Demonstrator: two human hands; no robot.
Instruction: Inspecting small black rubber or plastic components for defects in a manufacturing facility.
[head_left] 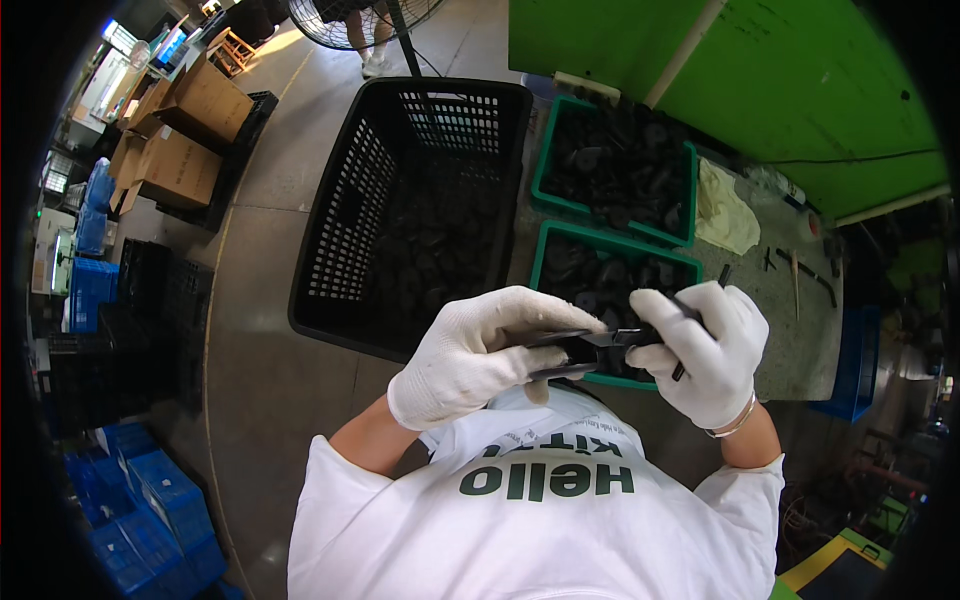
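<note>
left hand (470, 345) pinching 1 black part (565, 371) | right hand (715, 348) gripping 1 tool (688, 309) | 2 green bins (690, 190)

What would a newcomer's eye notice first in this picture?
Probably the white-gloved left hand, gripping a dark, curved piece near the centre, and the white-gloved right hand with a dark, thin-handled tool. Beyond them stand a large black plastic crate and, right of it, two green plastic bins of dark parts.
</note>
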